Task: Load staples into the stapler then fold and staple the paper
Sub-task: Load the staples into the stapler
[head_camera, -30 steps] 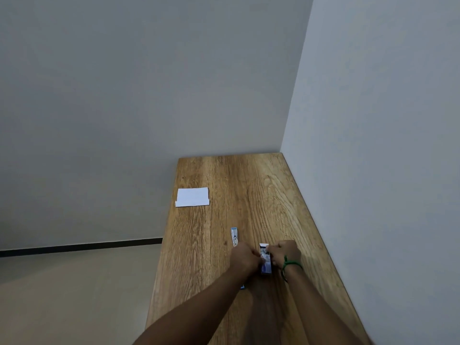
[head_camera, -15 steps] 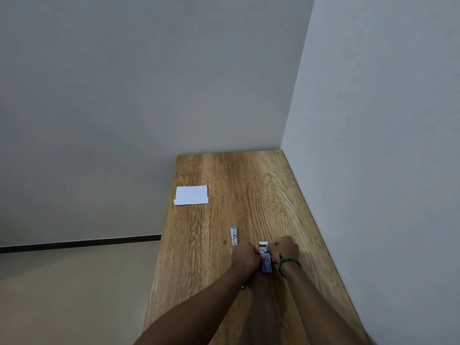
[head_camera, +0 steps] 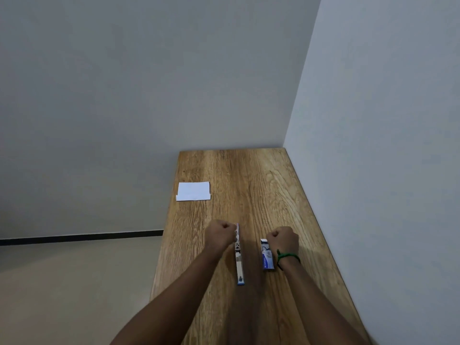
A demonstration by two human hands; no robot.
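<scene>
The stapler [head_camera: 239, 255] is lying opened flat on the surface [head_camera: 273, 195], the staple box [head_camera: 267, 256] just right of it, the paper [head_camera: 193, 191] well beyond. The left hand [head_camera: 222, 232] is fisted against the stapler, the right hand [head_camera: 283, 239] fisted beside the box; whether either is pinching staples, I cannot tell. Fumbling could be scattering a brittle strip.

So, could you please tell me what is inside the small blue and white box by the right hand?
The box lies on the table; its contents are hidden. The fisted right hand covers its far right edge.
</scene>
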